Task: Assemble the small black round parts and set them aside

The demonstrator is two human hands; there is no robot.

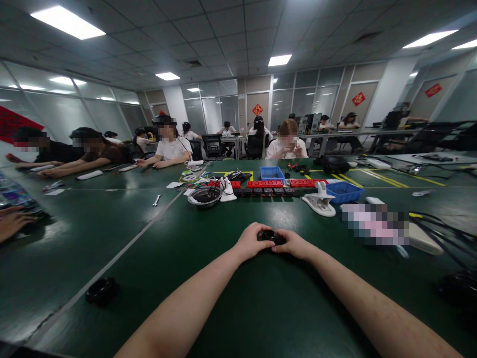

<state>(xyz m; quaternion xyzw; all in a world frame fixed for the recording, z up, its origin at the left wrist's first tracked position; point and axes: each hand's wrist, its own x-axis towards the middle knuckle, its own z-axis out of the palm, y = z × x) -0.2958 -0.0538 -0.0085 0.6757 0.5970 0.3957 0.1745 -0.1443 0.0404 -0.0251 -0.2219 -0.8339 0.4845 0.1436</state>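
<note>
Both my hands meet over the green table (231, 298), arms stretched forward. Between them is a small, round black part (269, 235) with a raised rim and a hollow middle; its exact kind is not clear. My left hand (252, 242) curls around its left side, thumb along the near edge. From the right, my right hand (292, 243) grips it with thumb and fingers. The fingers hide much of its sides and underside. A similar glossy black ring-shaped part (102, 291) lies apart on the table at the near left.
Ahead lie a metal bowl (204, 197), red and black power-strip pieces (270, 187), blue baskets (343, 193) and a white clamp (320, 200). A wrench (157, 201) lies further left. Black cables (447, 233) are at right. A co-worker's hand (15, 223) rests at far left; others sit opposite.
</note>
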